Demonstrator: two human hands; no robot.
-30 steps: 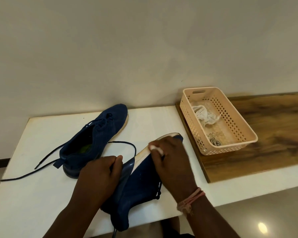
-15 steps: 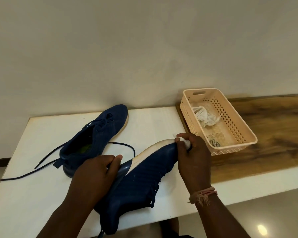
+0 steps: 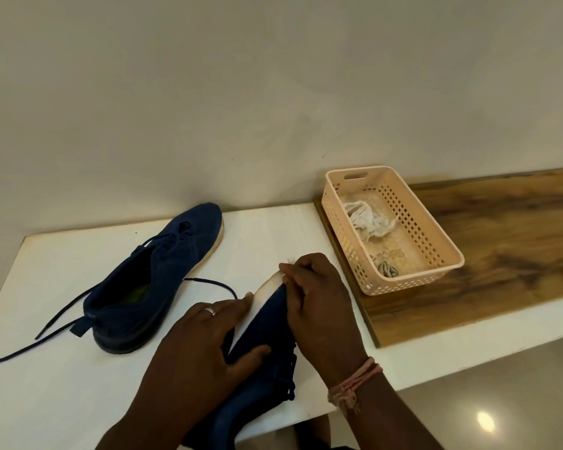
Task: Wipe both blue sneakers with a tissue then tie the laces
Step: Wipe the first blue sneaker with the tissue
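Note:
One blue sneaker (image 3: 156,277) stands upright on the white table (image 3: 39,394), its dark laces (image 3: 23,349) loose and trailing left. The second blue sneaker (image 3: 260,368) lies tipped on its side at the table's near edge, white sole facing left. My left hand (image 3: 202,349) grips it across the sole and upper, thumb on the blue fabric. My right hand (image 3: 316,306) presses a small white tissue (image 3: 286,264) against the toe end of the sole; only a sliver of tissue shows past the fingers.
A peach plastic basket (image 3: 436,241) sits on a wooden board (image 3: 517,254) to the right, holding a crumpled white tissue (image 3: 368,222) and a small grey wad (image 3: 385,269). A pale wall rises behind the table. Glossy floor shows below at the right.
My right hand slid with the tissue along the sole to the toe, then came slightly back. My left hand shifted its grip further over the sneaker, which rolled more onto its side.

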